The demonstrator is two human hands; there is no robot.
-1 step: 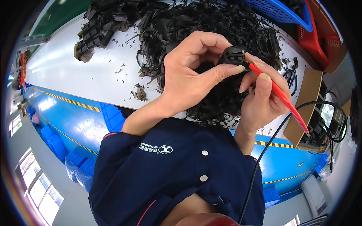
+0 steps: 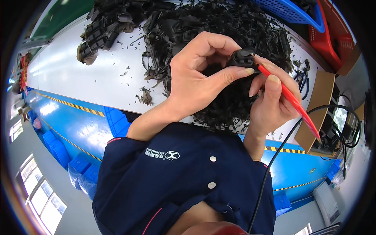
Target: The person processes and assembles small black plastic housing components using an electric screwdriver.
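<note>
My left hand [image 2: 199, 74] pinches a small black plastic part [image 2: 243, 58] between thumb and fingers. The part has a hollow with ridges on the side that shows. My right hand [image 2: 276, 94] grips a slim red pen-shaped tool [image 2: 290, 96] like a pencil, its back end slanting down to the right. The tool's front end is close to the part; whether it touches cannot be made out. Beneath both hands spreads a big heap of black plastic pieces and scraps [image 2: 176, 23], partly hidden by them.
On the white table [image 2: 113, 84] lie loose scraps and, at the far left, a pile of black parts [image 2: 98, 37]. Pliers [image 2: 302, 80] lie on the right beside a cardboard box [image 2: 319, 102]. Blue [image 2: 290, 11] and red baskets [image 2: 325, 39] stand behind. A black cable [image 2: 270, 168] crosses my right side.
The black part has turned slightly between my left fingers. Both hands and the red tool stay almost where they were.
</note>
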